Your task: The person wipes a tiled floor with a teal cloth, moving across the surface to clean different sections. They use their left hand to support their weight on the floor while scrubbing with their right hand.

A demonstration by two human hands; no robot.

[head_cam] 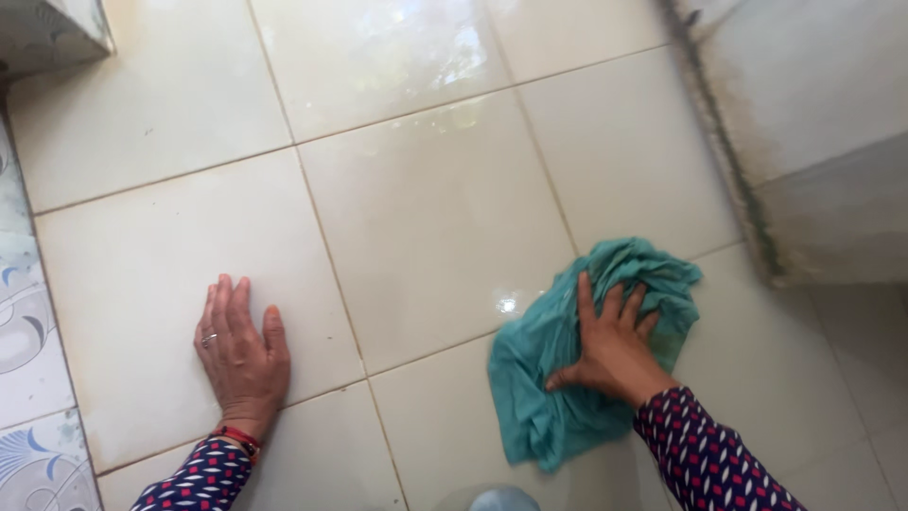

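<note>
1. While the right hand (615, 355) presses flat on the teal cloth (586, 355), fingers spread and palm down with nothing pinched between them, wiping would go best with even weight through the whole palm, so the bunched fabric stays under the hand rather than trailing behind it.
2. The cloth lies on the floor tiles (426, 218) right of centre, crumpled at the top and spilling in a loose fold toward the person; gathering that loose tail under the palm would likely give a cleaner pass.
3. The left hand (241, 350) rests open and flat on a bare tile, well apart from the cloth, holding nothing; it appears to serve as a brace, and keeping it planted should steady the reach.
4. The tiles are glossy cream squares with thin grout lines, and they show reflections and a wet-looking sheen near the cloth.
5. The cloth looks thin, soft and woven.
6. A grey wall base (747, 189) at the right carries a dark grimy edge, and patterned tiles (28, 331) run along the left.
</note>
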